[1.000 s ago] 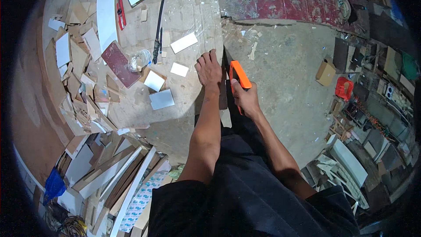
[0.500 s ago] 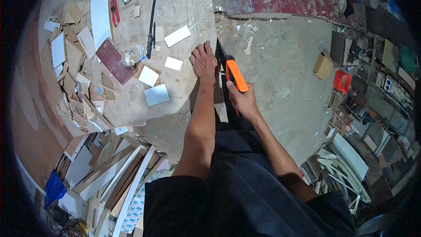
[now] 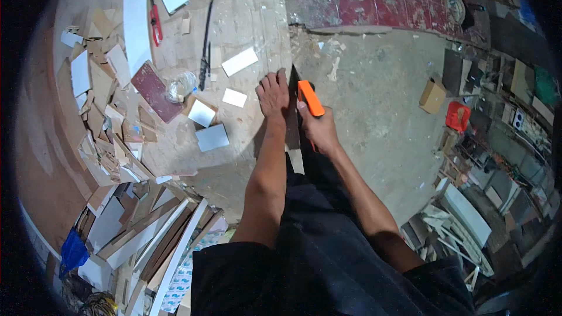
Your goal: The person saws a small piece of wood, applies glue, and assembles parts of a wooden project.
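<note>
My right hand [image 3: 319,129] is closed round the orange handle of a handsaw [image 3: 311,98]. The saw's dark, narrow blade runs from the handle up along the table edge, just right of my left hand. Fingers apart, my left hand [image 3: 273,95] presses down at the right edge of the worktable [image 3: 240,29]. Beneath that hand and forearm lies a dark brown board [image 3: 293,131], mostly hidden by my arm. Where the blade meets the board is too dark to make out. Small white panels [image 3: 235,98] lie left of my left hand.
On the table are a red-handled tool [image 3: 155,22], a thin black rod [image 3: 206,41], a maroon panel [image 3: 153,90] and a clear round container [image 3: 180,86]. Board offcuts [image 3: 102,93] heap at the left. Concrete floor [image 3: 380,111] lies right, with a cardboard box [image 3: 432,95] and red crate [image 3: 457,116].
My right hand and the saw have shifted slightly toward me and left, with the handle tilted differently. My left hand stays on the board. The whole view has moved a little.
</note>
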`<state>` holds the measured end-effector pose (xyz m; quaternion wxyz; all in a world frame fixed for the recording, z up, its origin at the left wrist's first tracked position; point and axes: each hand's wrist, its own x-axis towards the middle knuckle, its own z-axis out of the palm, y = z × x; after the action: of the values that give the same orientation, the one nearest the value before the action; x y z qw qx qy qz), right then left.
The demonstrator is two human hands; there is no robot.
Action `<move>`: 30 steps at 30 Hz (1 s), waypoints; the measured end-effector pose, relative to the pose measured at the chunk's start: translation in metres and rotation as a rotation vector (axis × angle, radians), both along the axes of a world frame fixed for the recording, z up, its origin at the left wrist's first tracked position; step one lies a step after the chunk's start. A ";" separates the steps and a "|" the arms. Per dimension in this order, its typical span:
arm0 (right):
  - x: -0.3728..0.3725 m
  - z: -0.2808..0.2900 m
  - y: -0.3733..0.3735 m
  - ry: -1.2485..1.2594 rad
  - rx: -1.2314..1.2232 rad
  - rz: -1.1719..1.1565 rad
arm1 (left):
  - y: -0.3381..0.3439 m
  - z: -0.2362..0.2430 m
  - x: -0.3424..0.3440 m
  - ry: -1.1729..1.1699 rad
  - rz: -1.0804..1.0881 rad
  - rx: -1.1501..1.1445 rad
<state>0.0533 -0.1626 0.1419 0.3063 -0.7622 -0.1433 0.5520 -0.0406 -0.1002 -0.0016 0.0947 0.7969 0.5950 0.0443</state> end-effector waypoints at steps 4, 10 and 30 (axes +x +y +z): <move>-0.008 0.032 -0.031 0.045 0.004 -0.028 | -0.006 0.018 -0.007 0.006 0.011 -0.066; 0.007 0.011 -0.008 0.063 -0.007 -0.052 | -0.012 0.010 0.002 -0.031 -0.003 -0.055; 0.001 0.003 -0.034 0.013 0.091 -0.038 | -0.013 0.010 0.008 -0.064 -0.017 0.055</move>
<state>0.0544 -0.1963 0.1445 0.3518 -0.7465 -0.1520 0.5439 -0.0329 -0.1133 0.0083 0.0921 0.8025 0.5832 0.0855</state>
